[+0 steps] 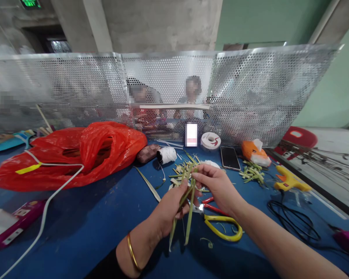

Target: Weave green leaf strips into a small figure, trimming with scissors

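Long green leaf strips (190,217) run down between my two hands over the blue table. My left hand (171,205), below a gold bangle, is closed around the strips from the left. With thumb and fingertips my right hand (213,182) pinches their upper end. Underneath and behind lie many short leaf cuttings (180,170). Close below my right hand are red-handled pliers (213,207), partly covered, and a yellow scissor handle (223,228). One longer pale leaf strip (147,182) lies left of my hands.
A red plastic bag (113,139) fills the left, with a white cable (50,197) before it. Behind my hands are a thread spool (167,155), a ribbon roll (211,140) and a phone (230,158). A yellow glue gun (292,180) lies right. Perforated metal panels (250,85) stand behind.
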`<action>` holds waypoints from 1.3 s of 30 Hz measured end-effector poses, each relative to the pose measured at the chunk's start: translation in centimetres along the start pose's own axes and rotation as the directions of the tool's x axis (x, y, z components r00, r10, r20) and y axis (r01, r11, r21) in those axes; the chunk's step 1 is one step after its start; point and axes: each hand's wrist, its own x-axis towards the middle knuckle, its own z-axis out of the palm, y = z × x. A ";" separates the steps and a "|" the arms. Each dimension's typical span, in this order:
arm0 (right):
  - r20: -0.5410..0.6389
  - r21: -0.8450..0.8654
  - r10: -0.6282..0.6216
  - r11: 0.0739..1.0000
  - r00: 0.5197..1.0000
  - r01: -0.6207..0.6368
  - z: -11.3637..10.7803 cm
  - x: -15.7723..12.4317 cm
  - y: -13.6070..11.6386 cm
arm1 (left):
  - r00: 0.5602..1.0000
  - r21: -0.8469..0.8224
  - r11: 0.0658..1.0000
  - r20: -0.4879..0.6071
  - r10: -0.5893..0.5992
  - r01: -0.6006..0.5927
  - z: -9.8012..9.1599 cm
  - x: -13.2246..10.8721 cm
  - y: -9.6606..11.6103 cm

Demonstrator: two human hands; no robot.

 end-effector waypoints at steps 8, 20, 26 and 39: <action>-0.088 -0.065 -0.030 0.998 0.996 0.024 0.1 0.1 -0.3 | 1.000 0.095 0.995 -0.002 -0.011 0.011 0.2 -0.2 0.0; -0.005 -0.017 0.021 1.000 1.000 -0.021 -0.1 -0.2 -1.0 | 0.995 0.249 0.964 0.064 0.076 -0.089 0.5 -1.0 0.6; 0.046 0.006 0.133 0.991 0.990 -0.133 -0.4 -0.1 -1.1 | 0.985 0.299 0.946 0.156 0.079 -0.123 0.7 -1.4 0.9; 0.191 0.170 0.234 0.949 0.953 -0.266 -0.7 -0.1 -1.0 | 0.944 0.318 0.935 0.326 0.048 -0.158 0.2 -1.7 0.7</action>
